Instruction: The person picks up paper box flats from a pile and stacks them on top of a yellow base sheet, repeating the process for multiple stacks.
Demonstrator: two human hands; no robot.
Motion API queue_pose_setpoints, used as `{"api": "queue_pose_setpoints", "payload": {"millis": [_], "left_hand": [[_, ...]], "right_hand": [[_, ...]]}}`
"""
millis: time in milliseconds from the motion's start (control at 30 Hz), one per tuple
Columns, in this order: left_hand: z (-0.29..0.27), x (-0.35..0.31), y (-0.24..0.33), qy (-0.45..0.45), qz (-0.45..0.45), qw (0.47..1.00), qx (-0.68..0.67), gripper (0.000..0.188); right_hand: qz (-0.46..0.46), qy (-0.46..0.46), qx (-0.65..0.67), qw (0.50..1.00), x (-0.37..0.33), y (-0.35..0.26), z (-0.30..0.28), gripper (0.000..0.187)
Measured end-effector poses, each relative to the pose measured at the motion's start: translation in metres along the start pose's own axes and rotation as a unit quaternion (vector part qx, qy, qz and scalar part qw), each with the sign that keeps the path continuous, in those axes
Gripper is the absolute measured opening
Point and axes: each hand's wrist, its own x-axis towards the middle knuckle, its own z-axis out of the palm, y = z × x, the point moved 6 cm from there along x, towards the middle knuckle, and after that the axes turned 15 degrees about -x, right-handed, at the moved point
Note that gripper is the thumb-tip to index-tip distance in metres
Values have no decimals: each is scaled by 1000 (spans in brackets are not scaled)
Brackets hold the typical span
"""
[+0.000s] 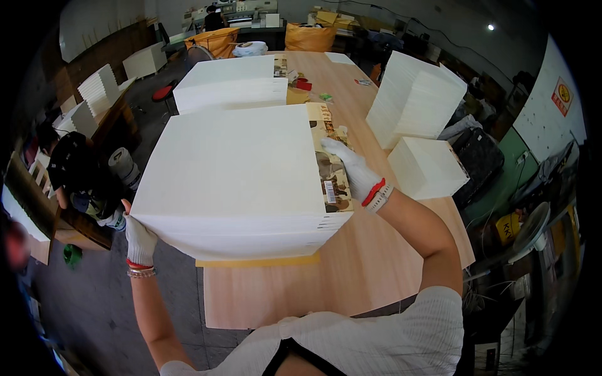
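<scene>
Straight-fingered right hand [352,168] (three o'clock) and left hand [140,240] (eight, grip unclear) seemingly brace the paper stack [229,166], needing even pressure.

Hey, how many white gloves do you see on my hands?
2: one on your left hand, at the near-left corner of the big white stack; one on your right hand, against the patterned strip on the stack's right.

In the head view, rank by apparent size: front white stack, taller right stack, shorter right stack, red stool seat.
1. Front white stack
2. Taller right stack
3. Shorter right stack
4. Red stool seat
</scene>
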Motion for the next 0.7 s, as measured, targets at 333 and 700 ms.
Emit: {"api": "queue_pose_setpoints", "payload": {"millis": [333,700], "left_hand": [[25,0,4,-123,-69,989,-45,79],[45,-13,-2,-55,5,998,-24,68]], "right_hand": [[-289,161,-317,889,4,7,-91,45],[-373,206,-169,889,-41,71,-5,49]]}}
